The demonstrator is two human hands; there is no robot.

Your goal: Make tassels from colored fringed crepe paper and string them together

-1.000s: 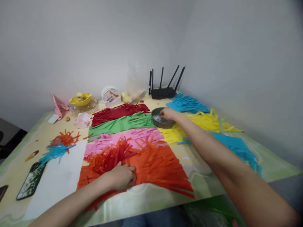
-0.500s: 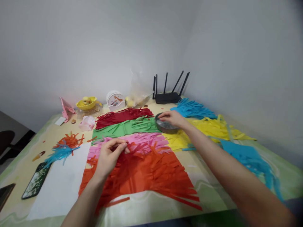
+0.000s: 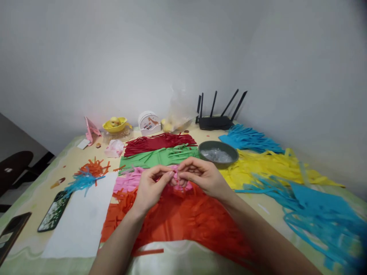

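The left hand and right hand are pinching over the orange paper; I can't tell what they're holding.

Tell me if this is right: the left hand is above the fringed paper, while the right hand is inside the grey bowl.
Not quite: the right hand is not inside the grey bowl; the head view shows it close to the left hand, above the fringed paper too.
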